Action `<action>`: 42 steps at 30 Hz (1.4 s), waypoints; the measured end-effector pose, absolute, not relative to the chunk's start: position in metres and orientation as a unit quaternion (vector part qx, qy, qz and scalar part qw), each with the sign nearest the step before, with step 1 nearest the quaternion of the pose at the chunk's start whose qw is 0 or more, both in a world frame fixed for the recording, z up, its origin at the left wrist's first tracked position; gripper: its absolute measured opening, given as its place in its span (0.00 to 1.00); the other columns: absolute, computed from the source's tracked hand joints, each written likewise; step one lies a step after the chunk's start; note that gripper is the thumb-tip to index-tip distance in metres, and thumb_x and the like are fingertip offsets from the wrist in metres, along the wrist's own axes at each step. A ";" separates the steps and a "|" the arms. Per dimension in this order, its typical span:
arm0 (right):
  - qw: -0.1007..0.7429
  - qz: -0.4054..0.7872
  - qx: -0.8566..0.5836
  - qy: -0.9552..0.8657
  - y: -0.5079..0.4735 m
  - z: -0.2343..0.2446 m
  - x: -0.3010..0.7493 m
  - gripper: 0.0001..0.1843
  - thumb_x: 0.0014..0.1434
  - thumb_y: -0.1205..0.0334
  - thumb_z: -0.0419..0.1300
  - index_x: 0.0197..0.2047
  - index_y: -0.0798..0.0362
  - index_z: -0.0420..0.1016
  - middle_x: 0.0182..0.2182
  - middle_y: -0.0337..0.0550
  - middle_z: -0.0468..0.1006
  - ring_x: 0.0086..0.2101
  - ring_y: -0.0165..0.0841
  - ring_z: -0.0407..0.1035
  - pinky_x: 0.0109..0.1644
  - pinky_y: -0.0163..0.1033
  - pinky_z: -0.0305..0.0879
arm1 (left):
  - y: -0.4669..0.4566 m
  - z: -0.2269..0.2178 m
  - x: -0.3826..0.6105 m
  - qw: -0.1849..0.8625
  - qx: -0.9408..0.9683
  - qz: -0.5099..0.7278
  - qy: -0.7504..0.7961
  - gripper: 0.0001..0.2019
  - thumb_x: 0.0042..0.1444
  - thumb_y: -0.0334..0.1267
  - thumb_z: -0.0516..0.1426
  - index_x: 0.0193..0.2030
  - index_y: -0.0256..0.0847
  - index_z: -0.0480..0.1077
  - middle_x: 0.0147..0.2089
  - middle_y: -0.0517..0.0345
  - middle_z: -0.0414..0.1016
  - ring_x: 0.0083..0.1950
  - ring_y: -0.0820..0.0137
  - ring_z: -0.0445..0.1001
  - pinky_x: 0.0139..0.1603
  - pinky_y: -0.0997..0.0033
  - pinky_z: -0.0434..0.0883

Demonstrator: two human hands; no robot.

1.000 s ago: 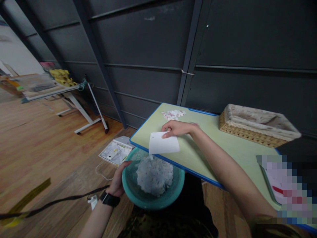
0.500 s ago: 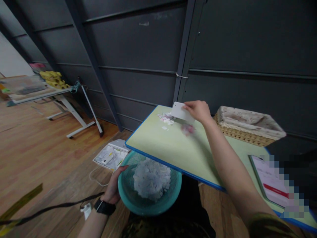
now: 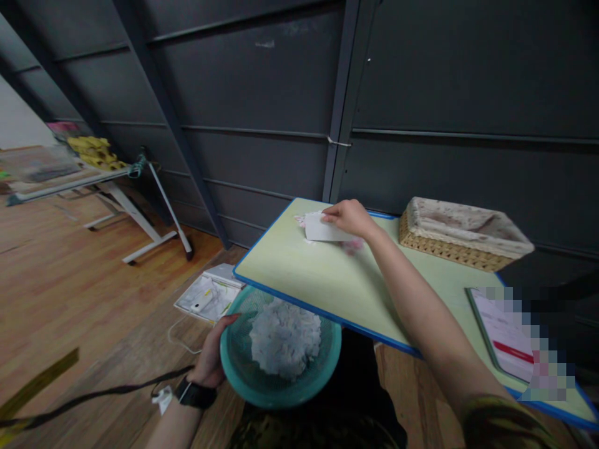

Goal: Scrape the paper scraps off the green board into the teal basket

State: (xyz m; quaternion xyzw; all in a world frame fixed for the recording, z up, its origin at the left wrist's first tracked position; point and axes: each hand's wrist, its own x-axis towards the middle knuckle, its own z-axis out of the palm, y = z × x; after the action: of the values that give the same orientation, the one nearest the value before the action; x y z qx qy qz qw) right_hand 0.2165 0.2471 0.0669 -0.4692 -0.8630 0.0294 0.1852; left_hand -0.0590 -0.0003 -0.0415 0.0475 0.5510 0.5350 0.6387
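My left hand (image 3: pixel 213 358) grips the rim of a teal mesh basket (image 3: pixel 281 386), held just below the near edge of a light green table (image 3: pixel 327 280). A heap of small white paper bits (image 3: pixel 284 337) fills the basket. My right hand (image 3: pixel 349 217) reaches to the table's far corner and holds a white plastic scraper (image 3: pixel 322 229) pressed flat on the tabletop. Small white and pink paper scraps (image 3: pixel 350 245) lie beside and under the scraper.
A wicker basket with a cloth liner (image 3: pixel 461 234) stands at the back right of the table. A clipboard with papers (image 3: pixel 508 337) lies at the right. On the wooden floor lies a white box (image 3: pixel 208 296). Another table (image 3: pixel 93 178) stands far left.
My right hand moved with the scraper from the table's near edge above the basket to the far corner, then lowered it onto the scraps. The left hand kept hold of the basket.
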 end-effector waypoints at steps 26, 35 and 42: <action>0.175 -0.058 -0.564 -0.805 0.249 0.063 0.224 0.17 0.62 0.57 0.55 0.49 0.48 0.81 0.44 0.51 0.82 0.43 0.45 0.75 0.43 0.43 0.64 | -0.001 -0.041 -0.059 0.634 0.070 0.536 0.552 0.08 0.54 0.31 0.58 0.26 0.36 0.76 0.23 0.53 0.82 0.23 0.65 0.79 0.29 0.68 0.77; 0.162 -0.052 -0.557 -0.813 0.252 0.060 0.224 0.16 0.61 0.59 0.55 0.45 0.47 0.83 0.41 0.49 0.83 0.41 0.44 0.75 0.42 0.42 0.64 | 0.001 -0.038 -0.057 0.631 0.062 0.543 0.551 0.12 0.55 0.30 0.56 0.23 0.37 0.76 0.21 0.53 0.82 0.20 0.65 0.78 0.25 0.68 0.76; 0.191 -0.038 -0.546 -0.814 0.250 0.061 0.219 0.16 0.62 0.57 0.55 0.47 0.47 0.82 0.43 0.49 0.83 0.42 0.44 0.75 0.42 0.41 0.63 | 0.000 -0.040 -0.059 0.636 0.060 0.538 0.550 0.13 0.56 0.30 0.55 0.23 0.36 0.76 0.21 0.53 0.82 0.21 0.66 0.78 0.26 0.69 0.76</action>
State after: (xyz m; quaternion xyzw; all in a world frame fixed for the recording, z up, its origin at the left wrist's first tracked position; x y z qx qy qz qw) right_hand 0.2192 0.2504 0.0607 -0.5465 -0.8144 -0.0377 0.1915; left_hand -0.0585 0.0003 -0.0403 0.0596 0.5498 0.5377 0.6364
